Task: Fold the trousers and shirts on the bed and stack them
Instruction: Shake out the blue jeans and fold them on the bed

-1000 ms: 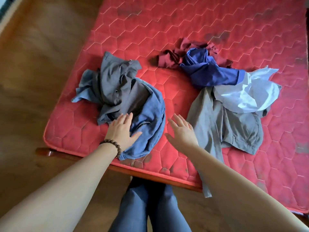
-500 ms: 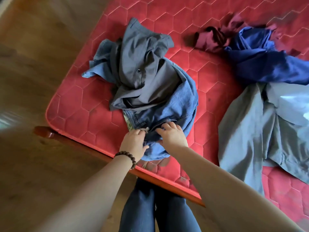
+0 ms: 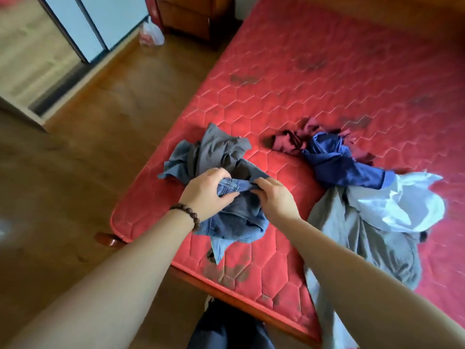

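Blue denim jeans (image 3: 239,220) are lifted a little off the near left corner of the red mattress (image 3: 314,79). My left hand (image 3: 207,195), with a bead bracelet at the wrist, grips their waistband, and my right hand (image 3: 275,197) grips the same band just to the right. Behind the jeans lies a crumpled dark grey garment (image 3: 221,149). To the right sit a maroon garment (image 3: 289,139), a royal blue shirt (image 3: 337,165), a white shirt (image 3: 400,205) and light grey trousers (image 3: 372,240) that hang over the bed's front edge.
Wooden floor (image 3: 100,137) lies to the left of the bed. A plastic bag (image 3: 151,34) and a wooden cabinet (image 3: 193,16) stand at the far end by a sliding door (image 3: 83,26). My legs show below the bed frame (image 3: 226,295).
Both hands went from resting flat by the clothes to gripping the jeans' waistband, and they have raised it off the mattress. The camera has tilted up and shows more of the room.
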